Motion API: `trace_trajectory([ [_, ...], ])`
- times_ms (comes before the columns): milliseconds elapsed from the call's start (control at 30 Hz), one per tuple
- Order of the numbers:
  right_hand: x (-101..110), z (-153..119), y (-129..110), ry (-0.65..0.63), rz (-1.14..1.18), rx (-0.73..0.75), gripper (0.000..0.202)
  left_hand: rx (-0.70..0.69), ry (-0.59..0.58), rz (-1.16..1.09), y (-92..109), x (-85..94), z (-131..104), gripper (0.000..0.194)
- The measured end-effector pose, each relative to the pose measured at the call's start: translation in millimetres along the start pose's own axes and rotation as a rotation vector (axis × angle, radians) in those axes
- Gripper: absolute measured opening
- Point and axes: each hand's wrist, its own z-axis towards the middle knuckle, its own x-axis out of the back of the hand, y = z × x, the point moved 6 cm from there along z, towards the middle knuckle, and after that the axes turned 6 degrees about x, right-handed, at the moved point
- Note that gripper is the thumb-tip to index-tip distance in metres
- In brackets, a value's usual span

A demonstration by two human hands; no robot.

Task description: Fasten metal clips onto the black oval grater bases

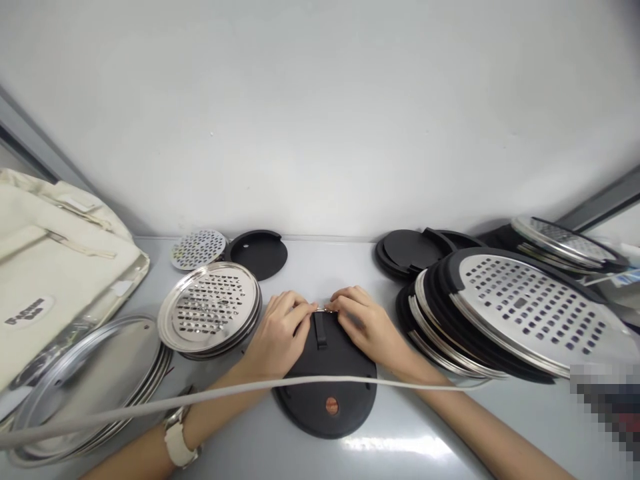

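Observation:
A round black disc (327,373) lies on the grey table in front of me, with a copper-coloured spot near its lower edge and a short black strap (321,331) at its upper part. My left hand (284,328) and my right hand (364,323) meet at the disc's far edge. Both have their fingers closed on a small shiny metal piece (324,309) at the top of the strap. Its shape is mostly hidden by the fingertips. A white watch is on my left wrist.
Perforated metal discs (210,307) and plain metal trays (95,380) are stacked at left, beside a cream bag (55,260). More perforated discs (535,307) and black round parts (415,250) stand at right. A pale cable (320,379) crosses the view above the black disc.

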Motion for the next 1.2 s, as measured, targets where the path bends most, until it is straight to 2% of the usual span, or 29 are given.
trace_trajectory([
  [367, 0, 3, -6, -0.029, 0.029, 0.032, 0.016, 0.044, -0.017, -0.078, -2, 0.3, 1, 0.02],
  [667, -2, 4, -4, -0.064, 0.034, 0.009, 0.014, 0.026, -0.136, -0.181, 3, -1.9, 3, 0.021],
  [1200, -5, 1, 4, -0.064, 0.071, -0.052, 0.014, 0.029, -0.056, -0.085, -1, -0.6, 0, 0.016],
])
